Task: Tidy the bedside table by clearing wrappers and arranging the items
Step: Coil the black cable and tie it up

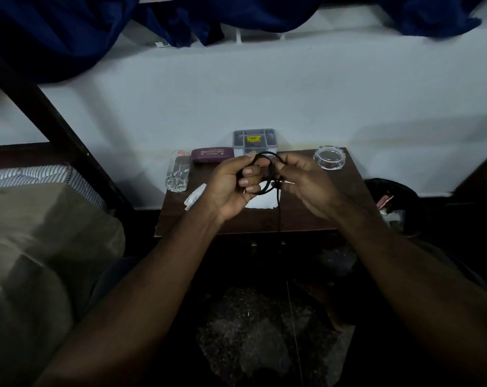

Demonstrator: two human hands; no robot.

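At frame centre, the left hand (pixel 231 188) curls its fingers round a light, floppy black cable coil (pixel 265 154); the right hand (pixel 306 185) pinches its tail. Likely best gripped across the loops.

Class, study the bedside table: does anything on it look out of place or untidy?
Yes. A crumpled wrapper lies loose on the table's left side, in front of the glass, and a white paper lies below the left hand and right hand, which grip a cable. Both scraps look like litter among standing items.
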